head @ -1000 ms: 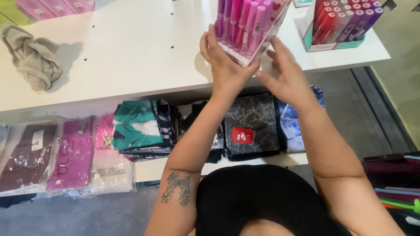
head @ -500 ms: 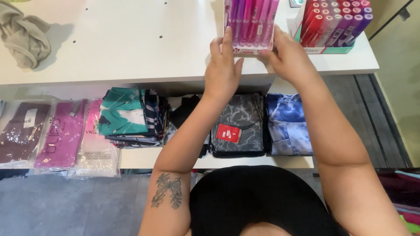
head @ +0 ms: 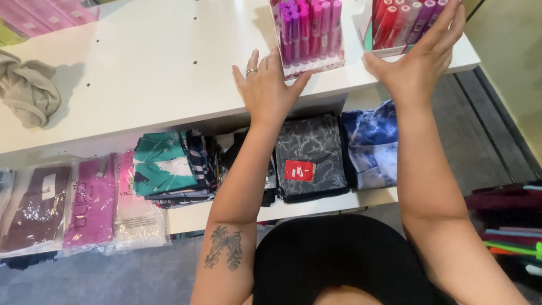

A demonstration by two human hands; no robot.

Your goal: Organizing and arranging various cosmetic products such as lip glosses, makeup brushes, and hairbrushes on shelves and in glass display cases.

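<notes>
The clear box of pink and purple tubes [head: 309,35] stands upright on the white table [head: 152,68], near its front edge, straight ahead of the person. The left hand [head: 265,85] lies flat with fingers spread, just below and to the left of the box, its fingertips at or almost at the box's lower left corner; whether they touch I cannot tell. It grips nothing. The right hand [head: 420,56] is also spread wide and empty, off to the right, its fingers lying up against the front of a second box of red and purple tubes [head: 403,25]. So the two hands are well apart, and the pink box sits between them, much closer to the left one. Its tubes point up and away from the person. A crumpled grey cloth [head: 28,90] lies far left on the table; folded clothes [head: 310,155] fill the shelf below.
</notes>
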